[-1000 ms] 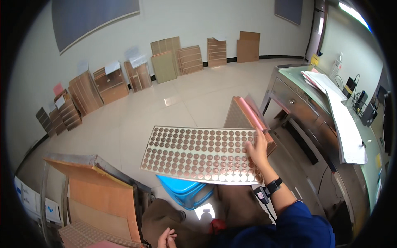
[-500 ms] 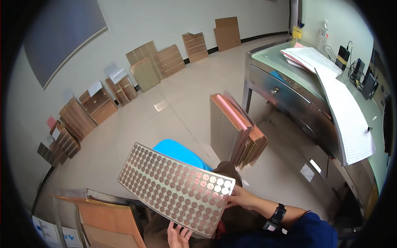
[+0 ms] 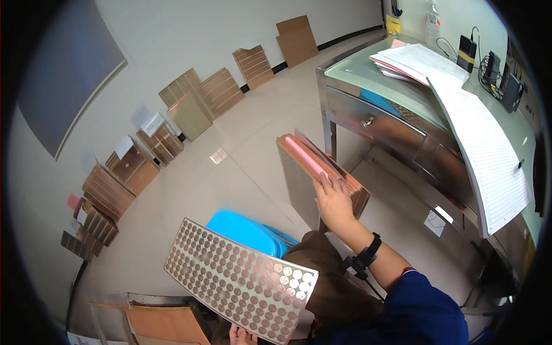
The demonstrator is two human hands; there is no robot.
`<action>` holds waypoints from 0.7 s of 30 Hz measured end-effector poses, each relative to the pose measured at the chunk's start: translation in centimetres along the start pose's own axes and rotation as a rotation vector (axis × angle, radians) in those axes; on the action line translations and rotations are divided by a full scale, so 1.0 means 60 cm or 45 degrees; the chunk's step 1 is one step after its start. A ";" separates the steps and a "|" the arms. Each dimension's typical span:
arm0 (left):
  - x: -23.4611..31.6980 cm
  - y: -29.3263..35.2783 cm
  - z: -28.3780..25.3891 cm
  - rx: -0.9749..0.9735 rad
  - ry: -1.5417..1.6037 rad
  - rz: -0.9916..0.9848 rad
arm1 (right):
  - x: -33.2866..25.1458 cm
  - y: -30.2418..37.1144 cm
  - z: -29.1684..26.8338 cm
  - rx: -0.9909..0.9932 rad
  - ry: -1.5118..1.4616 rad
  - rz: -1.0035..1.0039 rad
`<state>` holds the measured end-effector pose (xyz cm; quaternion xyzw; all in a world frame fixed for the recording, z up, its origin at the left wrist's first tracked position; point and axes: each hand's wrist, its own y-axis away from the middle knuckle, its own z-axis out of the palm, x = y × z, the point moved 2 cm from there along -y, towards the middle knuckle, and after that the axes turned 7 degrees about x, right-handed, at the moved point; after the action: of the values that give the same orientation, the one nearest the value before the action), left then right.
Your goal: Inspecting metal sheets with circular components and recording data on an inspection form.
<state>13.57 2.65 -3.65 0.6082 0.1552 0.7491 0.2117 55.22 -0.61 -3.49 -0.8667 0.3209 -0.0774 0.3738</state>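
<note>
Near the bottom of the view, my left hand (image 3: pixel 242 336) grips the lower edge of a flat panel covered with rows of round copper-coloured discs (image 3: pixel 238 282). The panel tilts down to the right, and its discs shine white at the right end. Part of my left hand is hidden behind it. My right hand (image 3: pixel 334 201) reaches forward, fingers extended, and touches the top edges of an upright stack of thin copper-coloured panels (image 3: pixel 302 181). A pink sheet (image 3: pixel 305 155) stands among those panels, beside my fingertips.
A blue stool (image 3: pixel 244 233) stands beyond the held panel. On the right is a metal desk (image 3: pixel 374 126) with papers (image 3: pixel 422 64), a hanging lined pad (image 3: pixel 489 172) and cables. Several panels (image 3: pixel 221 92) lean along the wall. An orange-brown board (image 3: pixel 164 325) lies lower left.
My right hand has let go of the disc panel's right edge and reached forward to the upright stack. The panel has dropped slightly, still in my left hand. The view has shifted a little.
</note>
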 end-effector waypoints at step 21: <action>-0.010 -0.017 -0.022 0.087 -0.083 -0.069 | -0.143 0.023 0.048 -0.051 -0.670 0.252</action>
<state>12.54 3.22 -4.94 0.6349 0.1899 0.7171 0.2160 48.92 5.70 -5.57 -0.8288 0.2974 0.1934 0.4327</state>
